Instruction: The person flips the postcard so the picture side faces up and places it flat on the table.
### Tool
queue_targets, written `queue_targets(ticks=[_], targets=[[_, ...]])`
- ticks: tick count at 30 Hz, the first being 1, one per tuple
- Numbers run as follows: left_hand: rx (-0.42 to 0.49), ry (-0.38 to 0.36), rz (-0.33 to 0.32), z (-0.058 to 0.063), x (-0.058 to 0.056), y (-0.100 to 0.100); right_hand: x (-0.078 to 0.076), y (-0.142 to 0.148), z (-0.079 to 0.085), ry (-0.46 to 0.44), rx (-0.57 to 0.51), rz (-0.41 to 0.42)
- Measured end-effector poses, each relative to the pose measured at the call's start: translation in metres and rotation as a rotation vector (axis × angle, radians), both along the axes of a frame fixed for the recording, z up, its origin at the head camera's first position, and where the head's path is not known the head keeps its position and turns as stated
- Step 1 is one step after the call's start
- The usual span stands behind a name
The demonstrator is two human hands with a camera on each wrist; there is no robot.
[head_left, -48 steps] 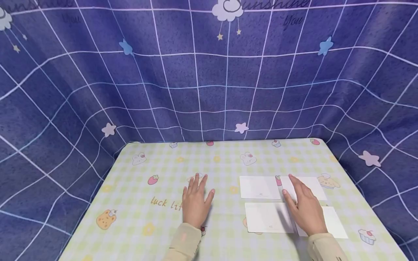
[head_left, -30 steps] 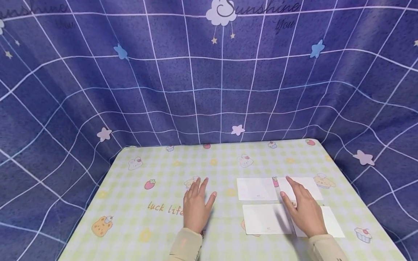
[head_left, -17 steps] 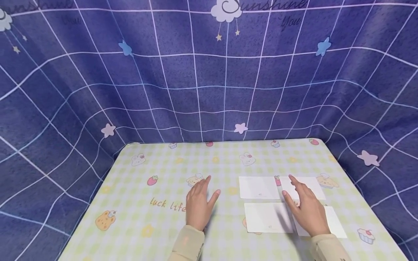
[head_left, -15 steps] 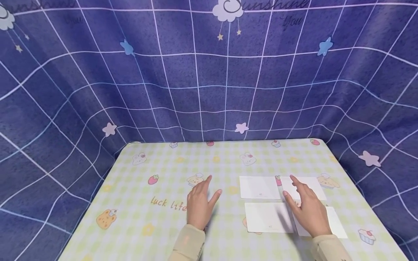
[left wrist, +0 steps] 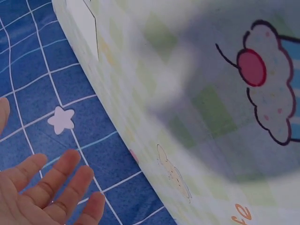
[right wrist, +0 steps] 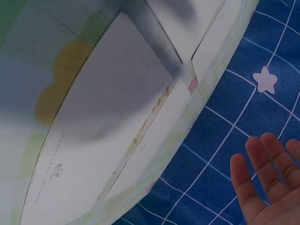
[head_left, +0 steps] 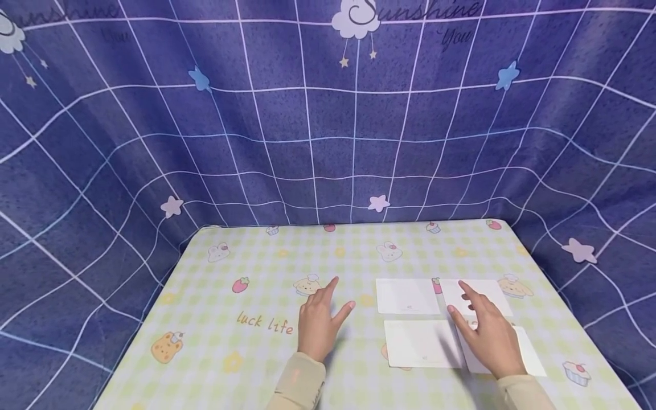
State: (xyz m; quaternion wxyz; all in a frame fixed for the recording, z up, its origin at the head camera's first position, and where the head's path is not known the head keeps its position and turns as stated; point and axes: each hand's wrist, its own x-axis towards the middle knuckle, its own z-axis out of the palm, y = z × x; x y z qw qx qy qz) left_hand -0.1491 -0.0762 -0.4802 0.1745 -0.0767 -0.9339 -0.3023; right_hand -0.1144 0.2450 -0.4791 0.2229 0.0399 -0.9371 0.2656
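Several blank white cards lie flat in two rows on the right of the table. The back row has a left card [head_left: 405, 296] and a right card [head_left: 493, 291]; the front row has a left card [head_left: 419, 344] and a right card [head_left: 529, 356]. My right hand [head_left: 489, 336] hovers over the right-hand cards, partly covering them, thumb apart from the fingers and nothing held. Left of the cards, my left hand [head_left: 319, 324] is held above the cloth, also holding nothing. Both wrist views show loosely extended fingers; a small printed mark [right wrist: 56, 171] shows on a card.
A pale green checked tablecloth [head_left: 287, 256] with printed strawberries, cupcakes and animals covers the table. Behind it and at both sides hangs a blue gridded curtain [head_left: 328, 154] with stars and clouds.
My left hand has shifted slightly right and turned, its fingers now closer together. The right hand has drifted a little right and nearer the front. The cards stay in place.
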Motion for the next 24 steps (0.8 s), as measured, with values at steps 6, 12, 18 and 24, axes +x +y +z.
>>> queue_targets(ticks=[6,12,18,24], targets=[[0.01,-0.021,-0.012,0.001,0.001,0.004,0.001,0.0,0.002,-0.017,-0.023,0.022],[0.028,-0.062,-0.042,-0.001,0.0,0.009,0.0,0.0,0.004,-0.033,-0.051,0.033],[0.047,-0.1,-0.082,-0.002,-0.002,0.013,0.0,0.002,0.004,-0.048,-0.064,0.043],[0.109,-0.174,-0.116,-0.002,-0.003,0.017,0.0,0.004,0.004,-0.049,-0.066,0.049]])
